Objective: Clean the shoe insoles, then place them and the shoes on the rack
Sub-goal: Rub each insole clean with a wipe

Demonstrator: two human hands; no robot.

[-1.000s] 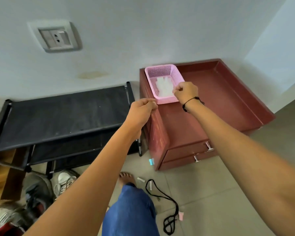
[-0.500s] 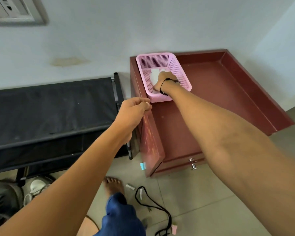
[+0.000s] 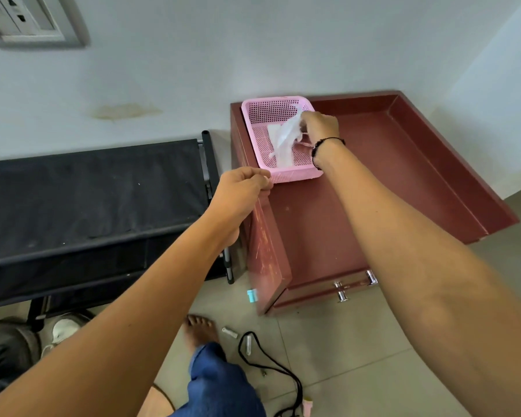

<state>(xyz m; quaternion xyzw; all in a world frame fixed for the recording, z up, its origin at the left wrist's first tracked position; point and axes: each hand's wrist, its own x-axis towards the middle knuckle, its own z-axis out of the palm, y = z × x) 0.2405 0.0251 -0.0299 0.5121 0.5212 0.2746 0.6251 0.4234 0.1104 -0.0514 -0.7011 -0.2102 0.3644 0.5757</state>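
A pale wall with a socket plate (image 3: 27, 21) at 11 o'clock backs a tiled floor. A dark red cabinet (image 3: 373, 182) stands against it, and a pink basket (image 3: 283, 177) sits on its back left corner. The right hand (image 3: 319, 126) pinches a white glove (image 3: 286, 132), lifting it partly out of the basket. The left hand (image 3: 241, 191) grips the basket's near left corner. The black rack (image 3: 88, 191) stands at 9 o'clock, just beside the cabinet. A white shoe (image 3: 65, 329) lies on the floor under it, at 8 o'clock.
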